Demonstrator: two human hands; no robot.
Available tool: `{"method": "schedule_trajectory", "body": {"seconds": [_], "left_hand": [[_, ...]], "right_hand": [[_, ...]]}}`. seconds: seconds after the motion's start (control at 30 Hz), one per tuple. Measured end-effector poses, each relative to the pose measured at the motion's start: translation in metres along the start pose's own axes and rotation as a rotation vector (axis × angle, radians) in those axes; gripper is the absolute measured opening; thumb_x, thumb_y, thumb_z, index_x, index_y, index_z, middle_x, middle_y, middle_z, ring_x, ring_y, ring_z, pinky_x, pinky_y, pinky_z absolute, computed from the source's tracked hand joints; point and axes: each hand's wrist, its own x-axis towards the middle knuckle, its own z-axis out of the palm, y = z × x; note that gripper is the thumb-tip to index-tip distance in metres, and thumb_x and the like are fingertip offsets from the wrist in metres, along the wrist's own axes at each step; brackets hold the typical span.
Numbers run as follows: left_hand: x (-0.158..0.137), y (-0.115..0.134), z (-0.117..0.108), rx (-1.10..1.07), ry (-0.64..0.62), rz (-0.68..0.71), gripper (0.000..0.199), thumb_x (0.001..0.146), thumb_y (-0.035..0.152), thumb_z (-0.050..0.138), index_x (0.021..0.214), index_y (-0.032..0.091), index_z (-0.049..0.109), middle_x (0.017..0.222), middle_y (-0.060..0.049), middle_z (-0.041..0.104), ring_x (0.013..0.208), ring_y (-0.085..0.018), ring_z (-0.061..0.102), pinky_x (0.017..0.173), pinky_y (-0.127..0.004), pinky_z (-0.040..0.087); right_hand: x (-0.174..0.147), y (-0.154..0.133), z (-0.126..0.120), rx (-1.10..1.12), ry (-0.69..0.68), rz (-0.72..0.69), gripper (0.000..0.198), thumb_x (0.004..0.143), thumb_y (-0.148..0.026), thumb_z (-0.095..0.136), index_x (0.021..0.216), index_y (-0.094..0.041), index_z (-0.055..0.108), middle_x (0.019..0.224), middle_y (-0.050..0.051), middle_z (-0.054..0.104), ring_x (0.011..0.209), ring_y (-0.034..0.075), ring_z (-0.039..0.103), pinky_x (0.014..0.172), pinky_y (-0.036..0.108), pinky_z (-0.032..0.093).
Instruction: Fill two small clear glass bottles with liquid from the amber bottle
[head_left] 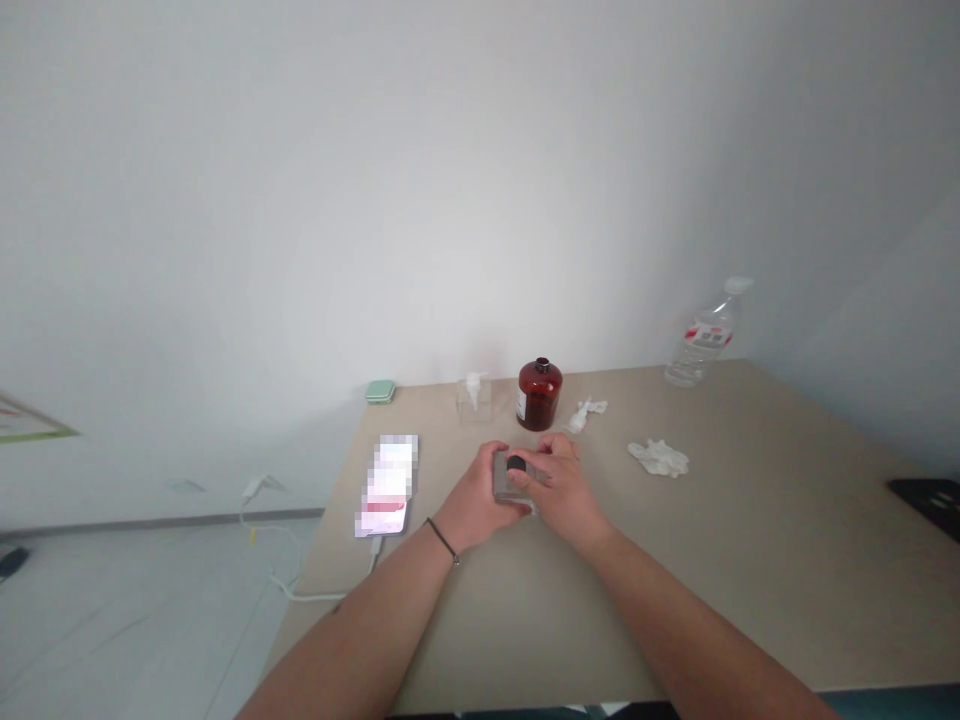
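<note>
Near the middle of the table, my left hand [478,500] is closed around the side of a clear square bottle [504,488]. A round black cap [516,464] sits on top of the bottle. My right hand [559,487] has its thumb and forefinger around this cap, with its other fingers along the bottle's far right side. Just behind my hands stands a dark red-brown bottle [538,398] with an open neck. Left of it is a clear square bottle [475,402] with a white pump head. The lower part of the held bottle is mostly hidden by my fingers.
A phone [386,485] on a white cable [315,597] lies at left, a green case [380,391] behind it. Crumpled tissue [660,458] and a white pump piece [581,414] lie to the right. A water bottle [703,340] leans near the wall [480,180].
</note>
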Motion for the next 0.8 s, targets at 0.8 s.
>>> {"method": "schedule_trajectory", "body": {"seconds": [0.8], "left_hand": [[0.013,0.056,-0.016,0.683,-0.067,0.151,0.021,0.083,0.029,0.065,0.103,0.024,0.069,0.092,-0.007,0.065,0.089,-0.026,0.061,0.081,-0.038,0.048]], "right_hand": [[0.020,0.046,-0.012,0.636,0.107,0.269,0.044,0.089,-0.059,0.044,0.102,-0.024,0.068,0.085,0.003,0.058,0.069,0.017,0.055,0.059,0.030,0.048]]}}
